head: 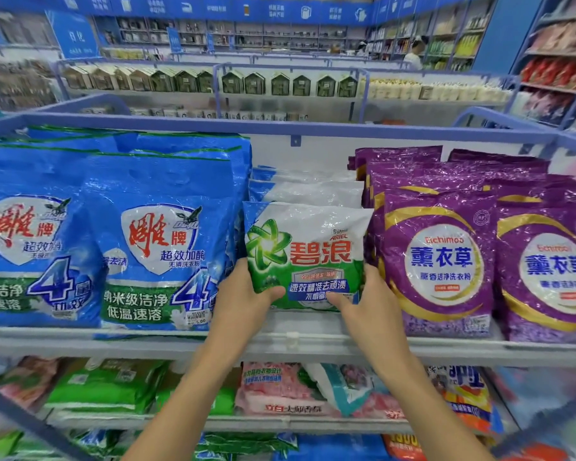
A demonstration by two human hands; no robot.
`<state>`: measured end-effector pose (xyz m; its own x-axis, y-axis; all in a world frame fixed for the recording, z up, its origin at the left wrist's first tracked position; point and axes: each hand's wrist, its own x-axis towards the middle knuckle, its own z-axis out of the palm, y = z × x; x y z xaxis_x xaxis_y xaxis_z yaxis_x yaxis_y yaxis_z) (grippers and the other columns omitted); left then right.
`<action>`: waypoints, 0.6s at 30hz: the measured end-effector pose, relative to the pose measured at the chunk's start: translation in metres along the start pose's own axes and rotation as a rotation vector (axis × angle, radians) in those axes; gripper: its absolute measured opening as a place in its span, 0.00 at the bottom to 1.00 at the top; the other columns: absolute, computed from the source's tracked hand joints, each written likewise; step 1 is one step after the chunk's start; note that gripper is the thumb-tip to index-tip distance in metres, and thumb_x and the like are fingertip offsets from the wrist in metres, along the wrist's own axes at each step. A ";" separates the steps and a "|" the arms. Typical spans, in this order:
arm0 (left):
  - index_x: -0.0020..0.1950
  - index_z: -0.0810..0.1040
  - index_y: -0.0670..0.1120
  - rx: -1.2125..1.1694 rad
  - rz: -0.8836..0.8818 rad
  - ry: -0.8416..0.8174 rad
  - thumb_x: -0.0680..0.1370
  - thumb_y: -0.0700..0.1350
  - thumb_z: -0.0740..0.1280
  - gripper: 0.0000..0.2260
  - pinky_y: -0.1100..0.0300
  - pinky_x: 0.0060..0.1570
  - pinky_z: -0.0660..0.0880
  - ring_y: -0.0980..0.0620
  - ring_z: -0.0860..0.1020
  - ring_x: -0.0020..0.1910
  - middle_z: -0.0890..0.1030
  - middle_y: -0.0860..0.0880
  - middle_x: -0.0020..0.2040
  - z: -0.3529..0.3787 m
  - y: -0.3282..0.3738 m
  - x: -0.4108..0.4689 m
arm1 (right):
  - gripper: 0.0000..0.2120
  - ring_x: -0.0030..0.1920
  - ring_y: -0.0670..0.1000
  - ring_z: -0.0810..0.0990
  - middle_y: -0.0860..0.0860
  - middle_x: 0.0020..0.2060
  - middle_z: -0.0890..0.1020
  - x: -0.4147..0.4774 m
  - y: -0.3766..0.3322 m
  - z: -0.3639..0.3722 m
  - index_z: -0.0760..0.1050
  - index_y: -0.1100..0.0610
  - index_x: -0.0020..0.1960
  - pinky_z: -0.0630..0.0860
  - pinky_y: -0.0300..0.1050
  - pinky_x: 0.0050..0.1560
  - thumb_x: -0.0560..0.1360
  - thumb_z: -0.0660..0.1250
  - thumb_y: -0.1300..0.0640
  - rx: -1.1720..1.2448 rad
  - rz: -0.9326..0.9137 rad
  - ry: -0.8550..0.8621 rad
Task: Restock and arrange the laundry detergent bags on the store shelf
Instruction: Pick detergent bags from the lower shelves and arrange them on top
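We hold the white bag (305,254) by its bottom corners, left hand (243,294) and right hand (368,299) both pinching it, front of its row between blue bags (157,241) and purple bags (439,261). Looks soft, slick, powder-heavy; we grip low.

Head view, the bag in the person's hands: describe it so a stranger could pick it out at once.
On the upper shelf, look between the big blue bags on the left and the purple bags on the right. The front bag there, gripped by the left hand and right hand, is smaller, white and green with red characters.
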<state>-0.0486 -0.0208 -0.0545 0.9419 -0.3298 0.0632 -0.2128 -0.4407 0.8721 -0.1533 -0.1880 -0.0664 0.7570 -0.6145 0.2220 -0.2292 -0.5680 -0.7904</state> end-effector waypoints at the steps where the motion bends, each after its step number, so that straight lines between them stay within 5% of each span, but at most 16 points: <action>1: 0.58 0.73 0.49 -0.004 0.013 0.013 0.75 0.43 0.77 0.17 0.66 0.42 0.70 0.55 0.78 0.49 0.79 0.59 0.48 0.001 0.000 -0.001 | 0.21 0.52 0.45 0.78 0.45 0.55 0.81 -0.001 -0.001 0.001 0.70 0.47 0.61 0.69 0.35 0.44 0.74 0.77 0.55 -0.006 0.006 0.014; 4: 0.57 0.73 0.49 -0.023 0.052 0.042 0.76 0.43 0.76 0.15 0.61 0.44 0.71 0.54 0.78 0.51 0.80 0.56 0.49 0.005 -0.002 -0.004 | 0.18 0.49 0.45 0.78 0.45 0.52 0.81 -0.003 -0.002 0.005 0.70 0.45 0.57 0.68 0.31 0.41 0.75 0.77 0.54 -0.045 0.007 0.052; 11: 0.70 0.72 0.46 0.133 0.201 0.056 0.79 0.48 0.72 0.21 0.63 0.55 0.72 0.55 0.79 0.56 0.81 0.52 0.60 -0.002 -0.009 -0.027 | 0.18 0.53 0.54 0.80 0.50 0.53 0.81 -0.027 -0.008 0.005 0.73 0.51 0.61 0.77 0.52 0.50 0.77 0.71 0.42 -0.267 0.039 0.121; 15: 0.76 0.69 0.43 0.229 0.277 0.054 0.82 0.48 0.68 0.24 0.73 0.59 0.62 0.57 0.75 0.64 0.78 0.50 0.67 -0.017 -0.008 -0.056 | 0.22 0.64 0.53 0.76 0.51 0.64 0.78 -0.057 -0.007 -0.004 0.71 0.54 0.71 0.72 0.49 0.59 0.82 0.64 0.43 -0.240 -0.050 0.022; 18: 0.80 0.63 0.47 0.338 0.318 0.035 0.83 0.55 0.63 0.27 0.62 0.73 0.59 0.52 0.65 0.76 0.70 0.50 0.77 -0.023 -0.015 -0.086 | 0.28 0.74 0.51 0.68 0.51 0.74 0.72 -0.081 0.000 -0.018 0.66 0.54 0.78 0.65 0.48 0.73 0.83 0.61 0.41 -0.248 -0.072 -0.055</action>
<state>-0.1205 0.0333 -0.0620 0.8231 -0.4666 0.3237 -0.5598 -0.5713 0.6002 -0.2258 -0.1486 -0.0741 0.8071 -0.5413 0.2358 -0.3120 -0.7301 -0.6080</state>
